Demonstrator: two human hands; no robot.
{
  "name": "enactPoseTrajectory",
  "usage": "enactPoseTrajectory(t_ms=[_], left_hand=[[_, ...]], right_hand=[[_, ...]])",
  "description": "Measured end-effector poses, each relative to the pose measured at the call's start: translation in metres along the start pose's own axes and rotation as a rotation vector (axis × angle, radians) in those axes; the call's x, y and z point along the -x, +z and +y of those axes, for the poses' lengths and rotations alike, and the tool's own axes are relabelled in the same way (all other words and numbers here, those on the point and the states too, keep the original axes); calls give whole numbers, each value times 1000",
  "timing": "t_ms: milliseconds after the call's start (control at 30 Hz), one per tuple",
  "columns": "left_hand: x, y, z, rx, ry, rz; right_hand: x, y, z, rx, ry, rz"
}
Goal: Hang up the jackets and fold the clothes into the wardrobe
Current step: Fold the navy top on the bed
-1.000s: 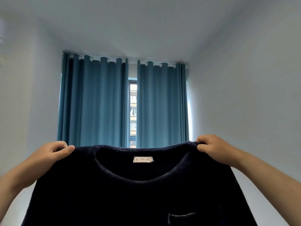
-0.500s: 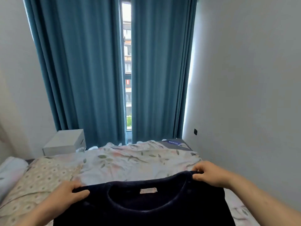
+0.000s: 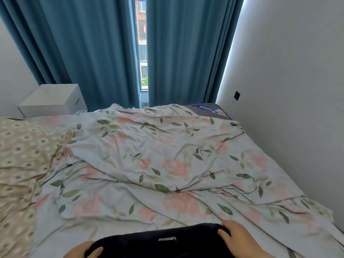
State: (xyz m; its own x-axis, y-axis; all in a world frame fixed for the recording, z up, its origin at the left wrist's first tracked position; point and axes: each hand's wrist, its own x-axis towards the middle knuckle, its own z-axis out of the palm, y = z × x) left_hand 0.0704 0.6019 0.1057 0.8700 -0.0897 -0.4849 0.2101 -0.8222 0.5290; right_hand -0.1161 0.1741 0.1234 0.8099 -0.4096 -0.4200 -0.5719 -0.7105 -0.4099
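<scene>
A dark navy fleece top (image 3: pixel 141 247) is held at the bottom edge of the view, just above a bed. The left hand (image 3: pixel 81 250) holds the top's left shoulder, its grip clamped on the fabric with the thumb (image 3: pixel 96 250) lying on top. The right hand (image 3: pixel 237 240) holds the other shoulder, its grip closed over the edge with the fingers curled onto the cloth. A small pale label (image 3: pixel 167 239) shows inside the neckline, between the two hands. Only the collar end of the top is in view; the rest runs out of the frame below.

Beyond the hands spreads a rumpled floral sheet (image 3: pixel 167 164), pale with pink flowers and green leaves, covering most of the bed. To the left lies a beige patterned cover (image 3: pixel 20 155). At the far right corner a grey mattress corner (image 3: pixel 219 113) shows bare. A white nightstand (image 3: pixel 52 101) stands beside the bed at the far left. Teal curtains (image 3: pixel 89 43) hang behind, parted by a narrow gap (image 3: pixel 143 43) onto daylight. A pale wall (image 3: pixel 288 81) on the right carries a small dark socket (image 3: pixel 236 95).
</scene>
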Motion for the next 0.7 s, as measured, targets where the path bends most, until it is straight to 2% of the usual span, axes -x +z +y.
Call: enactPoseTrajectory(t_ms=[67, 200, 333, 400, 533, 700], left_hand=[[-31, 34, -4, 2, 104, 52], [-93, 88, -20, -128, 103, 264], [-162, 139, -46, -372, 155, 398], [-186, 157, -57, -417, 172, 431], [-236, 161, -57, -472, 283, 500], [-318, 123, -19, -570, 453, 623]], right_hand=[[-38, 35, 11, -11, -33, 103], [-117, 96, 29, -41, -47, 184], [-178, 153, 58, 72, -99, 296], [-202, 168, 62, 129, -118, 387], [-259, 167, 52, 270, -210, 538], [-329, 146, 29, 293, -275, 656]])
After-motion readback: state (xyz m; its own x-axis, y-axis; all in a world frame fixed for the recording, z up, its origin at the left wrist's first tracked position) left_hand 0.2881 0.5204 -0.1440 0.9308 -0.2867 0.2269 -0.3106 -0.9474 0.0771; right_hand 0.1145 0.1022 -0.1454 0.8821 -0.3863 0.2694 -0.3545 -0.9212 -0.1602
